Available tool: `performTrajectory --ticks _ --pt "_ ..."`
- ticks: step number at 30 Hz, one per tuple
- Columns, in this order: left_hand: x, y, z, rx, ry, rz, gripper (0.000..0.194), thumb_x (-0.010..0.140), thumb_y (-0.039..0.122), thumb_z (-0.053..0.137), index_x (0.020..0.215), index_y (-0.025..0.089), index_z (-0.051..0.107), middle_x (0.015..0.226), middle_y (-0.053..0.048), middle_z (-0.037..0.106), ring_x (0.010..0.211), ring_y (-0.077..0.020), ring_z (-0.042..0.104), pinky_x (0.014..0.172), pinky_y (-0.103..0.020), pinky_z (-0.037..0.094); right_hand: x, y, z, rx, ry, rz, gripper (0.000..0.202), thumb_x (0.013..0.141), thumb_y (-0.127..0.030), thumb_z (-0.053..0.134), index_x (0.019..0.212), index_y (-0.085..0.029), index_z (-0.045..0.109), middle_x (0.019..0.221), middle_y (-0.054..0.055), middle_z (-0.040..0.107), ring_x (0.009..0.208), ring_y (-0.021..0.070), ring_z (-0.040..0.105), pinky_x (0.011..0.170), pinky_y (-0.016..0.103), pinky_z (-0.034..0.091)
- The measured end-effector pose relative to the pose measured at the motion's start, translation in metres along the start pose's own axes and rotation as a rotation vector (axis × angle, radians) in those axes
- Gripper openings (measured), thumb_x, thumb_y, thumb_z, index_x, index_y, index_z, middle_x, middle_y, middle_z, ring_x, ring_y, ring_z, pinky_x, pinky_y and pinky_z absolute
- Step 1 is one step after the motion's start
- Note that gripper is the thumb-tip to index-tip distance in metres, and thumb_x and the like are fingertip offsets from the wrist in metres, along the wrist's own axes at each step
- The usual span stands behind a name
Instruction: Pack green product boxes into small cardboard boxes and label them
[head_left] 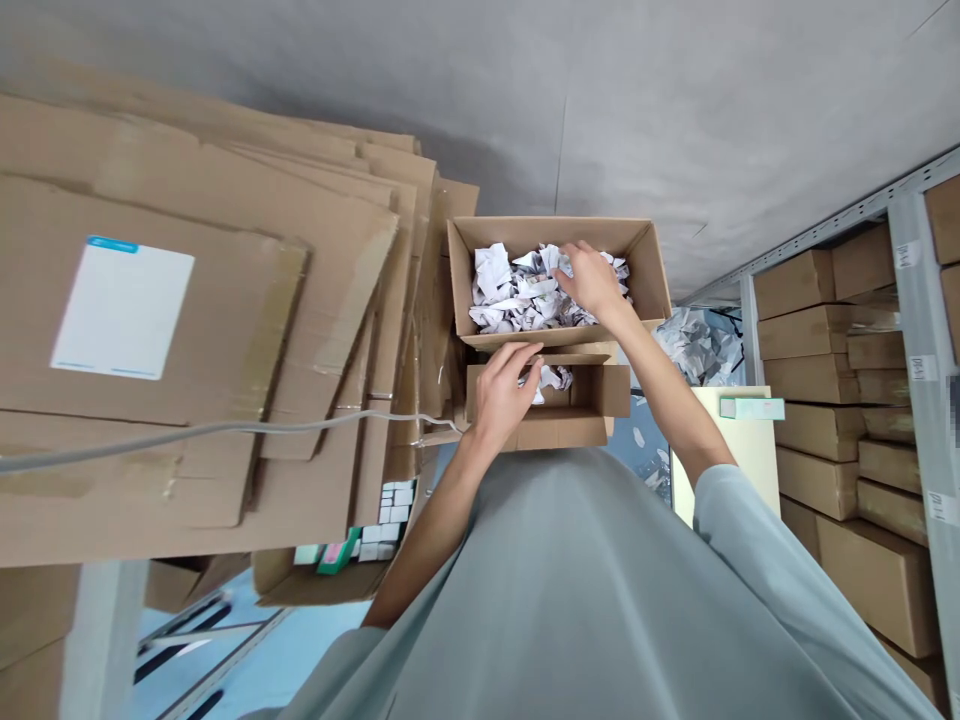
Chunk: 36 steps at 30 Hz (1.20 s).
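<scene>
A larger open carton holds a heap of crumpled white paper. My right hand reaches into it, fingers bent and touching the paper; whether they pinch a piece is hard to tell. Nearer to me is a smaller open carton with a little crumpled paper inside. My left hand is over its left part, thumb and fingers apart beside the paper, holding nothing that shows.
Flattened cardboard sheets are stacked at the left, a grey cable across them. Below lies a carton of small boxes. At the right are a bag of crumpled paper, a small green-white box and shelves of cartons.
</scene>
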<state>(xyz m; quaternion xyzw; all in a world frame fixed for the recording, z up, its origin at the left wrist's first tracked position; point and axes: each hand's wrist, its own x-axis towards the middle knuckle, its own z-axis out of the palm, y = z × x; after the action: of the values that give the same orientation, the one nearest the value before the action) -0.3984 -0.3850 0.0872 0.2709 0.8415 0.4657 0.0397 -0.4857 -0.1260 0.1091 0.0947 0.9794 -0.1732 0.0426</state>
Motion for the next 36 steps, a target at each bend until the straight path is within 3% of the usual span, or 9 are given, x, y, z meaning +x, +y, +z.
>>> performTrajectory --ticks 6,11,15,20,22,25,28,31,36 --pt "0.002 0.006 -0.005 0.004 0.014 -0.012 0.03 0.115 0.031 0.057 0.135 0.025 0.078 0.129 -0.009 0.079 0.119 -0.0222 0.079 0.113 -0.037 0.063 0.038 -0.009 0.023 -0.023 -0.019 0.102 0.042 0.11 -0.039 0.067 0.142 -0.012 0.069 0.139 0.023 0.073 0.136 0.0394 0.072 0.12 0.059 0.055" --pt "-0.002 0.008 -0.009 -0.005 0.058 -0.005 0.031 0.116 0.032 0.055 0.134 0.023 0.079 0.128 -0.009 0.079 0.121 -0.0219 0.078 0.114 -0.036 0.062 0.024 -0.005 0.017 -0.005 -0.002 0.086 0.044 0.112 -0.04 0.063 0.148 -0.015 0.064 0.145 0.022 0.07 0.141 0.0415 0.067 0.121 0.064 0.052" --pt "-0.009 0.01 -0.012 0.009 0.081 -0.015 0.031 0.115 0.032 0.054 0.132 0.024 0.079 0.128 -0.009 0.08 0.121 -0.0219 0.078 0.114 -0.037 0.062 -0.022 0.002 -0.006 0.091 0.173 0.026 0.048 0.117 -0.053 0.051 0.152 -0.02 0.06 0.146 0.018 0.069 0.139 0.037 0.067 0.119 0.058 0.056" --pt "-0.026 0.011 -0.015 0.003 0.097 -0.014 0.03 0.115 0.034 0.056 0.129 0.024 0.081 0.127 -0.008 0.082 0.119 -0.0216 0.079 0.113 -0.036 0.062 -0.129 0.001 -0.029 0.307 0.324 0.069 0.053 0.116 -0.064 0.049 0.15 -0.027 0.063 0.143 0.014 0.073 0.13 0.0333 0.073 0.108 0.048 0.064" --pt "-0.037 0.008 -0.015 0.015 0.095 -0.04 0.031 0.115 0.036 0.056 0.128 0.025 0.081 0.126 -0.008 0.082 0.119 -0.022 0.079 0.113 -0.037 0.062 -0.175 -0.001 -0.027 0.387 0.326 0.098 0.052 0.115 -0.064 0.052 0.148 -0.027 0.064 0.14 0.014 0.075 0.127 0.0329 0.075 0.105 0.047 0.066" --pt "-0.053 0.002 -0.013 0.031 0.088 -0.091 0.031 0.115 0.038 0.056 0.128 0.026 0.081 0.127 -0.008 0.082 0.121 -0.0232 0.078 0.114 -0.038 0.062 -0.227 -0.003 -0.007 0.462 0.242 0.15 0.045 0.113 -0.061 0.057 0.14 -0.026 0.069 0.133 0.013 0.08 0.118 0.0314 0.078 0.102 0.045 0.067" --pt "-0.066 -0.001 -0.009 0.031 0.077 -0.112 0.029 0.114 0.037 0.057 0.128 0.026 0.081 0.126 -0.008 0.082 0.121 -0.024 0.078 0.114 -0.039 0.061 -0.25 -0.003 0.024 0.433 0.117 0.218 0.039 0.111 -0.054 0.062 0.134 -0.024 0.072 0.13 0.013 0.082 0.115 0.0315 0.08 0.106 0.045 0.065" --pt "-0.073 -0.001 -0.006 0.045 0.068 -0.096 0.028 0.113 0.033 0.058 0.128 0.026 0.08 0.125 -0.008 0.081 0.121 -0.0248 0.077 0.114 -0.04 0.06 -0.253 -0.003 0.047 0.414 0.023 0.244 0.042 0.109 -0.045 0.066 0.144 -0.023 0.07 0.137 0.015 0.081 0.12 0.0321 0.079 0.11 0.046 0.063" --pt "-0.082 -0.015 -0.005 0.127 0.141 -0.1 0.03 0.112 0.033 0.061 0.136 0.025 0.075 0.139 -0.013 0.076 0.137 -0.0294 0.07 0.125 -0.048 0.053 -0.259 0.003 0.048 0.309 0.111 0.196 0.047 0.112 -0.041 0.061 0.155 -0.022 0.065 0.156 0.017 0.071 0.147 0.035 0.065 0.127 0.053 0.051"
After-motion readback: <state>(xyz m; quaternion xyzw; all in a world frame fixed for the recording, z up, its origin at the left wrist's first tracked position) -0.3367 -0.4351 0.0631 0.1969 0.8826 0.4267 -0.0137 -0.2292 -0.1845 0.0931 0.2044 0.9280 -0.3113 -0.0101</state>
